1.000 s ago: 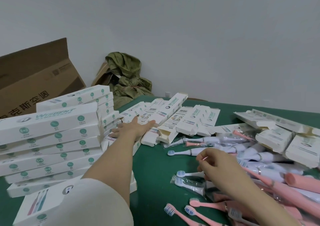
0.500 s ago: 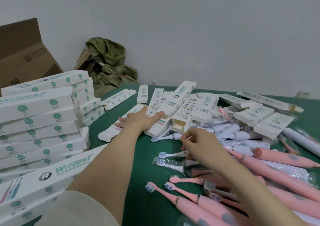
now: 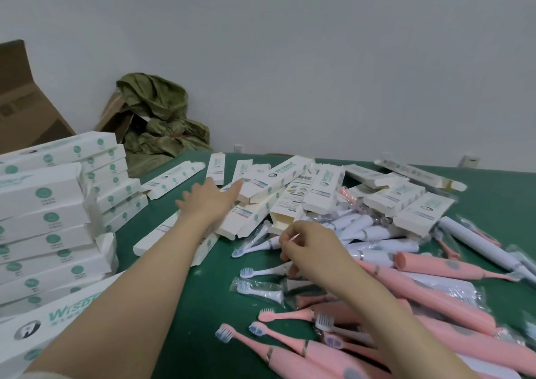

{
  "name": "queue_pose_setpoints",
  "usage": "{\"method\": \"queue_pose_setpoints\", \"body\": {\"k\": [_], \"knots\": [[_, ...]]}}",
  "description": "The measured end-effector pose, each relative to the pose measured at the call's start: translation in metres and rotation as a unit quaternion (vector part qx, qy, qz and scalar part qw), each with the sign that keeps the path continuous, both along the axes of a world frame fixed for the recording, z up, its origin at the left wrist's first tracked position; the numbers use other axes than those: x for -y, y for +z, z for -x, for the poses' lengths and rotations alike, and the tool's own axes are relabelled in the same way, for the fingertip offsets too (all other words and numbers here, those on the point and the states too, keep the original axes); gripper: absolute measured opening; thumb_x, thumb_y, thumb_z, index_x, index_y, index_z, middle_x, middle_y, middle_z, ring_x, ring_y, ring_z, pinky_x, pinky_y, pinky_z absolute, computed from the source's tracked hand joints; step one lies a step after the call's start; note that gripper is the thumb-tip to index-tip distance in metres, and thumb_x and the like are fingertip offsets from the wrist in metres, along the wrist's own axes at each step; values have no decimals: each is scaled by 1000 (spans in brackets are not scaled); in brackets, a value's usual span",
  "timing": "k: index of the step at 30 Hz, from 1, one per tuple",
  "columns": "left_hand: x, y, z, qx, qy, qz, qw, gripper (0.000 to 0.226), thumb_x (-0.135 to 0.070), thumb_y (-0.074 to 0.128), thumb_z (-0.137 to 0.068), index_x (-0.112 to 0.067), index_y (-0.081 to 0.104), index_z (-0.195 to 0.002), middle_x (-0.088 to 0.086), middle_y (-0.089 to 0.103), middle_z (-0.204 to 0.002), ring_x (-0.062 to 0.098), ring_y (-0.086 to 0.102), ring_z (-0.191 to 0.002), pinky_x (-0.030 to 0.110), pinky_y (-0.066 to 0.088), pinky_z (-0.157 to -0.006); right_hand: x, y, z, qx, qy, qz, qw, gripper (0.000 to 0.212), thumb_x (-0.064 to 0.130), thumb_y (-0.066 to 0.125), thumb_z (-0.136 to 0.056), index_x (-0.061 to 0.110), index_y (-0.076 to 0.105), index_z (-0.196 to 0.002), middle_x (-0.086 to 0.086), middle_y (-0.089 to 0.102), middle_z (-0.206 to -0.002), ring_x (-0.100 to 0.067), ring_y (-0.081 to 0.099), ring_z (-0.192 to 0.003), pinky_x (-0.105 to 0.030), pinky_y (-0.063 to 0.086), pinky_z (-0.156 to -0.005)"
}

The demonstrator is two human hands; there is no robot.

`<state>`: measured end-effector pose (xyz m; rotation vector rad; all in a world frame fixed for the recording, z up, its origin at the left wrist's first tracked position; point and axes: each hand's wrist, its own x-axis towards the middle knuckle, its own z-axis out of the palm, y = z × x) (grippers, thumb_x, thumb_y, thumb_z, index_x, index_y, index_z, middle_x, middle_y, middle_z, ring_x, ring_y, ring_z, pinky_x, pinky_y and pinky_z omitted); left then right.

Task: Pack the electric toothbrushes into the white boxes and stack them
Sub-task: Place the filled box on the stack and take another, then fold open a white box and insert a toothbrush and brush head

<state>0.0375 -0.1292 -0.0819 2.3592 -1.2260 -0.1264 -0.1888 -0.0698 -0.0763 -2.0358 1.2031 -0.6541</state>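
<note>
A heap of empty white boxes (image 3: 285,185) lies across the middle of the green table (image 3: 203,297). My left hand (image 3: 207,200) is stretched out flat over the near boxes, fingers spread, touching their ends. My right hand (image 3: 311,246) hovers over the toothbrush pile with fingers curled and pinched; I cannot see what it pinches. Pink electric toothbrushes (image 3: 429,294) lie at the right and front, white ones (image 3: 374,233) behind them. Loose brush heads (image 3: 261,272) lie near my right hand. A tall stack of closed white boxes (image 3: 49,219) stands at the left.
A brown cardboard carton (image 3: 26,112) stands behind the stack at far left. A crumpled olive-green bag (image 3: 162,117) sits against the wall beyond the table. More white boxes (image 3: 417,201) lie at the right rear. A bagged brush head (image 3: 261,288) lies in front.
The view has swung to the right, so the stack slid left. My left hand has reached further onto the loose boxes. My right hand stays curled over the brush heads.
</note>
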Motion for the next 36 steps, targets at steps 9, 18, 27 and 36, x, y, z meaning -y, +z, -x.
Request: {"method": "queue_pose_setpoints", "body": {"k": [9, 18, 27, 36], "knots": [[10, 8, 42, -38, -120, 162, 979, 57, -33, 75, -76, -13, 56, -126, 5, 57, -125, 19, 53, -104, 20, 43, -72, 4, 0, 1, 42, -10, 1, 999, 19, 15, 48, -93, 22, 56, -77, -2, 70, -78, -9, 63, -51, -18, 45, -45], [-68, 68, 79, -146, -328, 377, 853, 46, -19, 85, -67, -32, 61, -104, -10, 57, -108, 2, 57, -103, 17, 44, -93, 13, 43, 23, 124, -63, 331, 933, 56, 3, 60, -86, 13, 41, -137, 10, 42, -127, -4, 38, -118, -8, 24, -101], [-85, 101, 123, -230, -412, 483, 738, 29, -27, 68, -77, -30, 51, -101, -11, 58, -105, 6, 57, -98, 24, 45, -89, -4, 67, -1, 309, 29, 262, 914, 20, 4, 53, -92, 21, 56, -103, -1, 65, -102, -14, 62, -98, -33, 52, -85], [-75, 88, 133, -64, -323, 460, 824, 23, -28, 60, -76, -43, 44, -84, -19, 51, -82, 2, 48, -78, 14, 34, -66, -1, 83, 12, 490, 101, -6, 866, 36, 38, 45, -91, 36, 55, -126, 7, 62, -124, -11, 60, -114, -39, 49, -98]]}}
